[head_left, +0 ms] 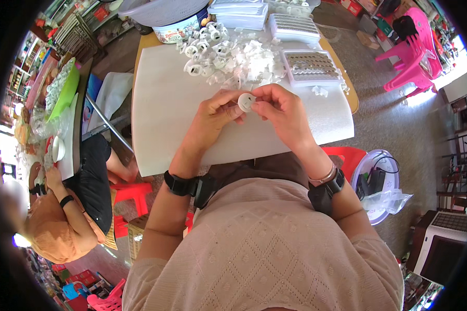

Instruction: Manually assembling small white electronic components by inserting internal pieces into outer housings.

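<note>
Both hands meet over the near middle of a white-covered table [166, 109]. A small round white plastic part [246, 102] with small holes in its face is pinched between them. My left hand [220, 111] grips it from the left with thumb and fingers closed. From the right, the thumb and forefinger of my right hand [281, 109] press on its edge; whether they hold a smaller piece too, I cannot tell. Just beyond the hands lies a heap of loose white plastic parts [244, 57], with ring-shaped ones at its left side.
An open plastic box [312, 67] with rows of metal pieces sits right of the heap, a stacked box [294, 28] behind it. A grey basket [163, 11] rests on a tub [179, 31]. Another person [62, 217] sits at left. A basin [379, 181] stands at right.
</note>
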`<state>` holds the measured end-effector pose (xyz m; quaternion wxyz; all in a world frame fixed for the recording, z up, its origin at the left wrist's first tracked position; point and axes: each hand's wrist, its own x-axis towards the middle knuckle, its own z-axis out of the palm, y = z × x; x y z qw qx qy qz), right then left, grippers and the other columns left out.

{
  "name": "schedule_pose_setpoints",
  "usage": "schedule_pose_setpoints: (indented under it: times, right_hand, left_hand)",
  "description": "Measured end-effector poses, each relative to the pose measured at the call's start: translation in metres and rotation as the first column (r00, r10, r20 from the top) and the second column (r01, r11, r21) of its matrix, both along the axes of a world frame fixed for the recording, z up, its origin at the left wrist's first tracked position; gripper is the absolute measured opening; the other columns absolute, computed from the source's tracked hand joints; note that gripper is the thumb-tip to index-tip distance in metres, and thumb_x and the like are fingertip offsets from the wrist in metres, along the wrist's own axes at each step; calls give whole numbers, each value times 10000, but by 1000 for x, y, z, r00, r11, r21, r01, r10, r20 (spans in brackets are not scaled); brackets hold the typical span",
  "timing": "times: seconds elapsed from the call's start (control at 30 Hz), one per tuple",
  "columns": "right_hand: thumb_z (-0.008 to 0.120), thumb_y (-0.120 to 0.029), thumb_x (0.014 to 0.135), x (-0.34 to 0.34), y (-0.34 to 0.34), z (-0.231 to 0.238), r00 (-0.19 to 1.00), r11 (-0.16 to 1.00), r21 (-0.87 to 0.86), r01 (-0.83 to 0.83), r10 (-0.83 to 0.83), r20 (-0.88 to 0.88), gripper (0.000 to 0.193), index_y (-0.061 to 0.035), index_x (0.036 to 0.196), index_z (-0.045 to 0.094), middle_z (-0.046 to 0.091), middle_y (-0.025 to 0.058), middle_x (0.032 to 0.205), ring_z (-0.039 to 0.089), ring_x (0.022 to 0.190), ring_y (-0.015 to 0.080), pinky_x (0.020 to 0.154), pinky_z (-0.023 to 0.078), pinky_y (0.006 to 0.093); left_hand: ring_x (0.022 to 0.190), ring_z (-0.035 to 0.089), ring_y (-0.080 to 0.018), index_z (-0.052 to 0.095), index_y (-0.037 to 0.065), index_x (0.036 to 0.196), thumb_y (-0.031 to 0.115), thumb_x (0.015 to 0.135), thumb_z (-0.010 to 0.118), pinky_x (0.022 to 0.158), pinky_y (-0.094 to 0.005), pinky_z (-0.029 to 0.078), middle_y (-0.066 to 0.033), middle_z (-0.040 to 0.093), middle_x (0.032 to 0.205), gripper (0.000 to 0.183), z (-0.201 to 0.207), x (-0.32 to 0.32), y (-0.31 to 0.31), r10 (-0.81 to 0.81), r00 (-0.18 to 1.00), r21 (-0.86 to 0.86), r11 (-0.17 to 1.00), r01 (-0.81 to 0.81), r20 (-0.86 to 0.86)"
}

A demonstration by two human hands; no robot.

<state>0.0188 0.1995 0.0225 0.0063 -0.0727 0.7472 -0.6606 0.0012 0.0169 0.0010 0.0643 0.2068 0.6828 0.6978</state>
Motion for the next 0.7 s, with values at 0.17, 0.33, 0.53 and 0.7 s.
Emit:
schedule_pose_setpoints:
  times: [0.17, 0.33, 0.53, 0.7]
  right_hand:
    - [612, -19, 844, -6, -2, -13, 1000, 999, -45, 15, -15, -9, 162, 15, 1003, 607, 613, 5, 811, 537, 718, 49, 616, 442, 207]
    - [610, -1, 822, -5, 1, -21, 994, 998, -13, 56, -57, -94, 163, 7, 984, 601, 604, 2, 798, 536, 717, 55, 638, 444, 207]
    - [610, -13, 796, -7, 0, -30, 970, 992, 80, 98, -77, -228, 187, -14, 980, 575, 642, 105, 774, 630, 679, 184, 617, 494, 299]
    - [582, -14, 801, -6, -3, -36, 935, 982, 161, 99, -36, -354, 200, -38, 997, 549, 630, 144, 746, 628, 664, 303, 593, 488, 362]
  left_hand:
    - [721, 580, -115, 597, 14, 1177, 115, 954, 496, 636, -251, 498, -48, 604, 840, 265, 3, 4, 3, 57, 984, 18, 998, -61, 169]
    - [703, 581, -113, 591, 7, 1183, 161, 966, 487, 617, -249, 494, -51, 615, 859, 286, 8, 6, 6, 86, 982, -109, 992, -68, 170]
    - [662, 584, -106, 596, 31, 1182, 90, 924, 544, 566, -237, 490, -56, 624, 819, 270, 5, 6, 10, 109, 983, -181, 980, -82, 146]
    - [606, 575, -98, 604, 27, 1158, 39, 888, 567, 496, -212, 469, -52, 624, 790, 273, 4, 7, 13, 169, 975, -163, 976, -146, 140]
